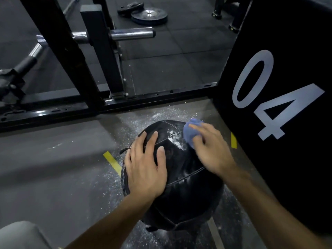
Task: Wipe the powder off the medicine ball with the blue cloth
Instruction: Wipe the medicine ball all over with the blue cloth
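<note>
Head view is showing a black ball (181, 186) sitting on the grey floor (53, 168), just beside a black box (287, 51) marked "04". White powder (172, 139) is lying in patches on the ball's top near a seam, and more is scattered on the floor around it. Left hand (145, 166) is resting flat on the ball's upper left side, fingers straight and spread. Right hand (210, 150) is gripping a bunched blue cloth (188, 133), pressing it against the ball's upper right side, right next to the powder. Beyond the ball, a black rack (71, 69) is standing with weight plates (149, 16) lying behind it.
</note>
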Motion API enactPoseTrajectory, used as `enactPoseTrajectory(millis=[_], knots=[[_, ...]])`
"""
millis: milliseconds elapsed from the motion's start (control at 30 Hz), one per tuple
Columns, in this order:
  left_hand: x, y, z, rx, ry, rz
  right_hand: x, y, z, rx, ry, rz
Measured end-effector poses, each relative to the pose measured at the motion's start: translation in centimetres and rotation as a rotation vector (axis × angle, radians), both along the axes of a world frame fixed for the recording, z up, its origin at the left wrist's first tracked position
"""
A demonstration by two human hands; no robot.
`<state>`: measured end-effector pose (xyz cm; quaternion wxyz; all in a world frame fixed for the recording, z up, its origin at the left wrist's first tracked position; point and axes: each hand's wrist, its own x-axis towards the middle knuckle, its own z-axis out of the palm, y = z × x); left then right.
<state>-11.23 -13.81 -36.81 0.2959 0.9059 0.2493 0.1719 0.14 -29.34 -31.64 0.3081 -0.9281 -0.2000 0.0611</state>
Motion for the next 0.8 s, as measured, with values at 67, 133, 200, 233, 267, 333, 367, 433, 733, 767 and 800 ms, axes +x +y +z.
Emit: enactPoseTrajectory(millis=[67, 133, 200, 233, 267, 333, 367, 433, 733, 767, 800], knots=[[0.2, 0.2, -0.5, -0.018, -0.021, -0.014, -4.1, 0.3, -0.7, -0.074, -0.174, 0.139], [0.3, 0.8, -1.3, -0.005, -0.009, -0.048, -8.5, 0.7, -0.8, -0.177, -0.283, 0.268], [0.1, 1.2, -1.9, 0.010, 0.017, -0.067, -10.2, 0.7, -1.3, -0.235, -0.314, 0.311], [-0.1, 1.2, -1.9, 0.006, 0.013, -0.061, -9.9, 0.9, -1.4, -0.238, -0.332, 0.306], [-0.3, 1.1, -1.7, 0.004, -0.004, -0.048, -9.0, 1.1, -1.2, -0.239, -0.341, 0.289], [-0.3, 0.4, -0.9, 0.024, -0.029, -0.018, -6.3, 1.9, -0.7, -0.244, -0.323, 0.217], [-0.1, 0.2, -0.5, 0.040, -0.023, -0.011, -4.5, 2.3, -0.5, -0.242, -0.291, 0.169], [0.2, -0.4, 0.0, 0.055, -0.007, -0.011, -0.7, 3.2, 0.8, -0.218, -0.098, 0.051], [-1.7, -2.5, -1.0, 0.062, -0.045, -0.017, 5.6, 3.4, 1.6, -0.141, 0.375, -0.066], [-1.7, -2.5, -0.9, 0.059, -0.050, -0.019, 4.7, 3.8, 2.0, -0.162, 0.280, -0.002], [-1.7, -2.5, -0.9, 0.054, -0.052, -0.022, 3.6, 4.0, 2.4, -0.194, 0.184, 0.080]])
